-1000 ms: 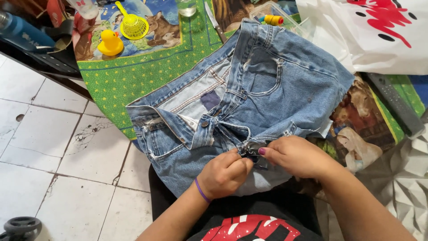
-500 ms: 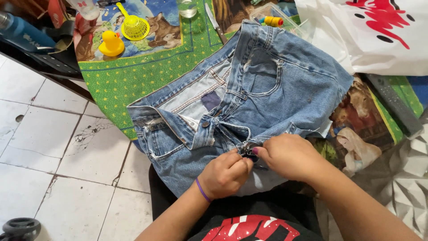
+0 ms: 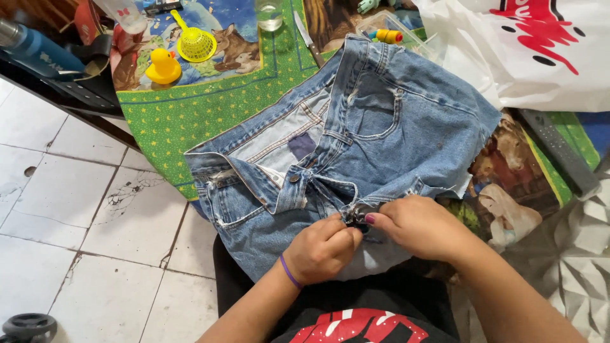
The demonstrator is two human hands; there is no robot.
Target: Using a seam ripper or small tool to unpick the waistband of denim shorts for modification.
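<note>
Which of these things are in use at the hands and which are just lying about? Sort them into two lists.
In use:
left hand, pinching the denim
right hand, pinching beside it
denim shorts, fly open, spread on the table

Lying about:
yellow rubber duck
yellow strainer
glass jar
white plastic bag
blue bottle
green patterned cloth

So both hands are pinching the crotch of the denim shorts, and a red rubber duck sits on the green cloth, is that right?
Not quite: the rubber duck is yellow, as the head view shows. Both hands, left and right, do pinch the crotch of the denim shorts, and the duck sits on the green cloth.
</note>
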